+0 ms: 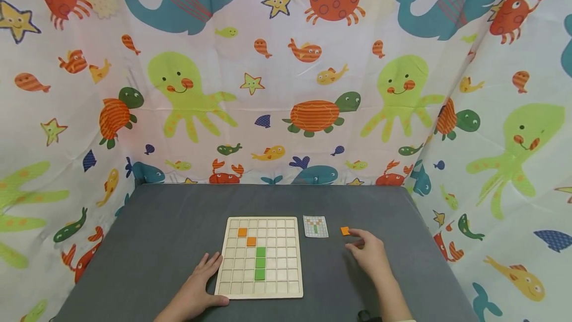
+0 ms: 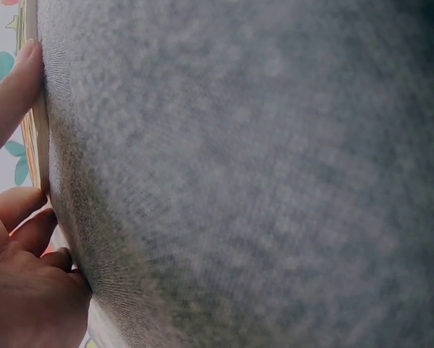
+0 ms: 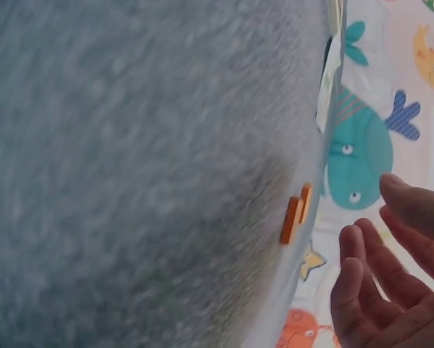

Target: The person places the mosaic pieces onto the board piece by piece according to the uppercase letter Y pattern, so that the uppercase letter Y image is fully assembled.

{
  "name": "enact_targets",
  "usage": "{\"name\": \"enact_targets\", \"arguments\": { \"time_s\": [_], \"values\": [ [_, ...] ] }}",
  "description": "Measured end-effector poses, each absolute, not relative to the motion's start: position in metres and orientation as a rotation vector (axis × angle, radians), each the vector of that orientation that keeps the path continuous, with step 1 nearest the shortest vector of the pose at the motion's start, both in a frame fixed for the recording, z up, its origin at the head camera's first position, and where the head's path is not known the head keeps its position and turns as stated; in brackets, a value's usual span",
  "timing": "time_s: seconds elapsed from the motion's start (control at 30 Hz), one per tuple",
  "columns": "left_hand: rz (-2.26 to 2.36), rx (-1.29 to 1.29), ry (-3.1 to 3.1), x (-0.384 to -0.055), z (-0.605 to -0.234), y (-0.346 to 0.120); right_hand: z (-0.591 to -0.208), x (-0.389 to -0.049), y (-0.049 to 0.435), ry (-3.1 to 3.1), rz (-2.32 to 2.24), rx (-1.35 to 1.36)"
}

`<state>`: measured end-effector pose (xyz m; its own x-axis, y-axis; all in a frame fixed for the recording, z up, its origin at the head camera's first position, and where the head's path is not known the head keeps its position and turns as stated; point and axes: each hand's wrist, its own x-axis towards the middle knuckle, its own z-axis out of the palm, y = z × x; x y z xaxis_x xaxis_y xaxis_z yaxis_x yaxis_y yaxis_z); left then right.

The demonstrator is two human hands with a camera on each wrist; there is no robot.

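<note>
A square wooden grid board (image 1: 283,257) lies on the grey table. Two orange tiles (image 1: 251,241) step diagonally down to a column of three green tiles (image 1: 260,263) in its cells. My left hand (image 1: 198,284) rests against the board's left side, fingers spread along the edge and thumb at the near left corner. Right of the board, my right hand (image 1: 368,252) hovers with its thumb and fingers apart, holding nothing visible. Just beyond its fingertips lies an orange tile (image 1: 345,231); the right wrist view shows two orange tiles (image 3: 291,221) there, close together.
Between the board and the right hand lies a small card (image 1: 316,226) printed with a grid and an orange and green Y-shaped pattern. A curtain (image 1: 277,73) with sea animals hangs behind and beside the grey table (image 1: 170,222).
</note>
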<state>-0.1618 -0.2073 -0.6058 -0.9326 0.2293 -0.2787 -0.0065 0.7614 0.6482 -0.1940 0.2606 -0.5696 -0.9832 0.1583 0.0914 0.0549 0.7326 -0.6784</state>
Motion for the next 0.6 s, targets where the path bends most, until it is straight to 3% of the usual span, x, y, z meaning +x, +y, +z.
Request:
{"name": "enact_targets", "arguments": {
  "time_s": [0.6],
  "values": [
    [0.948,0.158,2.623,-0.162,-0.606,-0.207,-0.586,-0.201,0.275,-3.007,1.033,-0.236]
  ]
}}
